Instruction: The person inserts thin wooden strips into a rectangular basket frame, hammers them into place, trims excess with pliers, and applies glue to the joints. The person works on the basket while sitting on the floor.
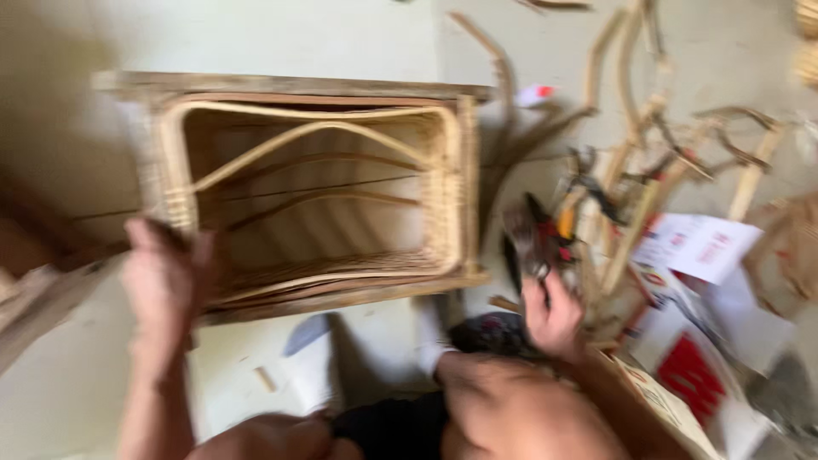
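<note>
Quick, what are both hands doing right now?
Left hand: closed on the edge of the rattan frame.
Right hand: closed around a dark tool, too blurred to identify.

The person is showing bare forearms and bare knees, wearing dark shorts and going without gloves on either hand.

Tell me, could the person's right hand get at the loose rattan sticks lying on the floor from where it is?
Probably yes. The right hand grips a dark tool, too blurred to identify, right beside the rattan sticks, with nothing between them. It would have to free its fingers first. The left hand is on the rattan frame.
</note>
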